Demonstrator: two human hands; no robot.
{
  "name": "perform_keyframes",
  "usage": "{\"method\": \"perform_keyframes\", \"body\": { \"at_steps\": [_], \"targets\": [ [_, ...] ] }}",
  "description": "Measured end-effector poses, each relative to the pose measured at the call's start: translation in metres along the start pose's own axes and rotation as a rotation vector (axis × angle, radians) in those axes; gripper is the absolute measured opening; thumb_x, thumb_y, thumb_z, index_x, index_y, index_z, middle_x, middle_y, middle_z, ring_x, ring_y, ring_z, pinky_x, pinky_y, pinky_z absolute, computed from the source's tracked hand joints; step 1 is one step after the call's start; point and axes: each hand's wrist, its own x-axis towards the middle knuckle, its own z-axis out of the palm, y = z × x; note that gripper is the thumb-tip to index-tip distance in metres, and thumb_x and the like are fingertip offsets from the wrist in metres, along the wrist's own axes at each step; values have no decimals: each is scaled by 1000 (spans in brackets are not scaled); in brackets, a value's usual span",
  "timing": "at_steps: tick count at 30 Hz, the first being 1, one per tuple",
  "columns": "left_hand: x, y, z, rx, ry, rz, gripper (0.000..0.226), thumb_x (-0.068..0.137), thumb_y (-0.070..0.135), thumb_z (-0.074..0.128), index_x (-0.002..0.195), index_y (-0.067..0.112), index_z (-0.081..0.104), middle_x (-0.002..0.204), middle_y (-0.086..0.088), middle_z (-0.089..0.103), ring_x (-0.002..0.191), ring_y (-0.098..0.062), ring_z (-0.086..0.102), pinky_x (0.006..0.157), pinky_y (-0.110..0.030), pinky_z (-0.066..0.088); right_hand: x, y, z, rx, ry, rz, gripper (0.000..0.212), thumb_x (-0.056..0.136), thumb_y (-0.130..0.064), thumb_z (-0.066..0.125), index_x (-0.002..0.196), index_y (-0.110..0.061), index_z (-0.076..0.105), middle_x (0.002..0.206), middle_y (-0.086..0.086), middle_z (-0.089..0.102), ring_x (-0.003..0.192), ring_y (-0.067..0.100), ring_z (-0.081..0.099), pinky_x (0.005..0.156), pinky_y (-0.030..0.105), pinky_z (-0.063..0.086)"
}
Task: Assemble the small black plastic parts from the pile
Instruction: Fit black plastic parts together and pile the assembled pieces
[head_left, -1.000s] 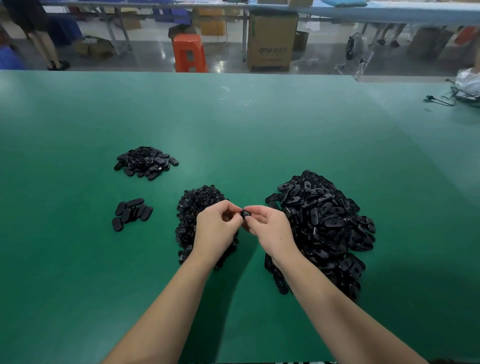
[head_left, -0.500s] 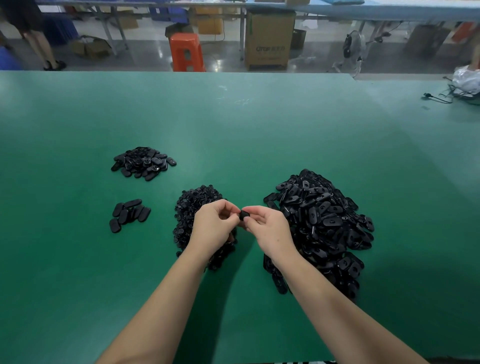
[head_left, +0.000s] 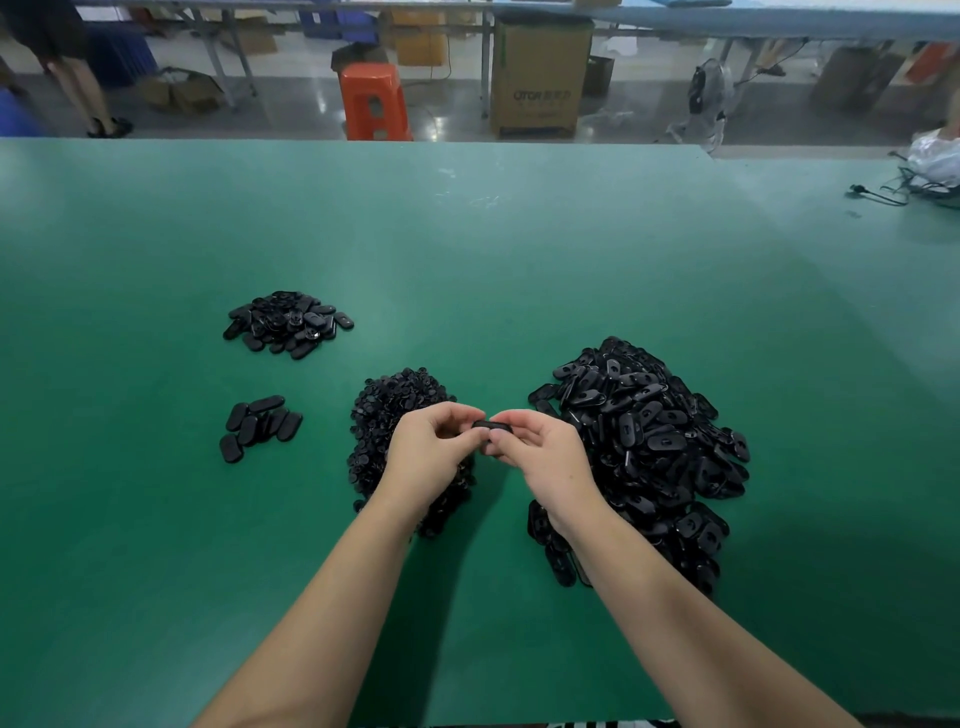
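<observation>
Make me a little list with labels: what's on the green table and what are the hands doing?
table: green
big pile: oval black parts, right
middle pile: small round black parts
far pile: black ovals, left
small group: few ovals, near left
left hand: pinches the held part
right hand: pinches the same part
held part: black, between both hands

Past the green table (head_left: 467, 249), an orange stool (head_left: 375, 101) and a brown cardboard box (head_left: 540, 78) are seen at the top middle, a fan (head_left: 707, 98) at the upper right, and a person's legs (head_left: 78, 78) at the upper left.
</observation>
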Motion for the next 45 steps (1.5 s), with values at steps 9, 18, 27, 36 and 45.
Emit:
{"method": "perform_keyframes", "body": {
  "at_steps": [9,18,27,36,45],
  "targets": [
    [-2,1,0,-60,-62,-22,7,87,7,75,90,13,77,81,-18,74,65,-20,64,64,-38,57,-2,-5,-3,14,-17,20,20,91,8,65,89,-11,71,72,1,73,65,8,69,68,16,55],
    [-3,4,-3,-58,-101,-27,5,90,1,70,94,1,72,80,-21,73,65,-22,66,65,-36,61,1,-4,-4,-77,-19,9,25,91,7,65,86,-17,72,69,-1,73,67,11,69,73,21,58],
    [1,-2,-2,93,-77,12,4,88,8,73,87,12,71,68,-1,70,56,-14,62,67,-42,59,2,-4,-4,-165,-7,7,23,89,5,67,85,-17,71,72,3,74,70,19,74,79,31,61],
    [-1,-7,5,47,-87,-29,5,89,6,72,88,7,67,75,-11,71,64,-19,64,72,-48,57,0,-2,-7,-227,16,17,21,88,3,70,87,-18,71,79,8,75,73,21,76,83,36,62],
    [-6,-5,2,66,-156,-31,12,94,13,69,87,4,70,71,-9,65,58,-17,60,64,-35,50,1,-1,-9,-268,3,-11,25,90,5,65,86,-20,69,73,2,73,70,17,74,85,38,61]
  ]
}}
